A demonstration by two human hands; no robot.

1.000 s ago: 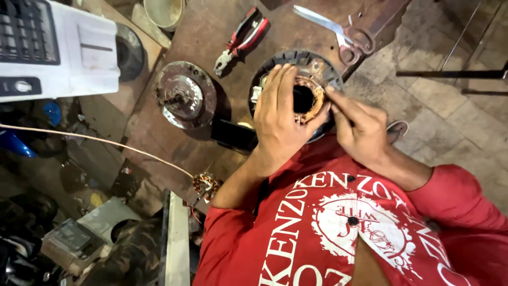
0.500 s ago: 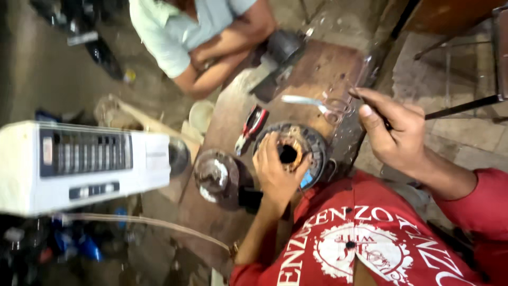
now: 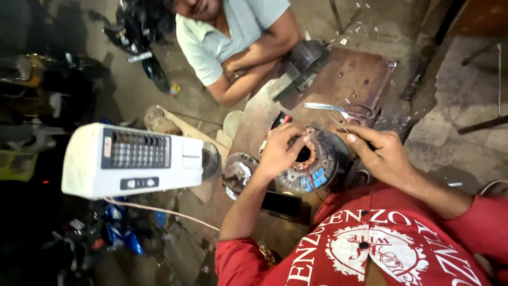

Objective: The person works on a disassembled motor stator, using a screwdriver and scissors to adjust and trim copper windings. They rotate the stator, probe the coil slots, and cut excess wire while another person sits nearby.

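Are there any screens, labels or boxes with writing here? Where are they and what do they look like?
Phone: flat black rectangle, dark screen, on the workbench below the left hand.
White appliance: long boxy casing at left, dark grille, a small dark strip under it and a small orange tag at its left end.
Motor stator: round, with blue tabs, under the left hand; the right hand holds a thin pin beside it.

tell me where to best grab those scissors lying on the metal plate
Take the scissors by the looped handles, which lie at the right end, nearest the right hand. The blades point left, away from it, and lie flat on the rusty plate, so coming in from the right, above the motor stator, probably meets the loops first and stays off the tips.
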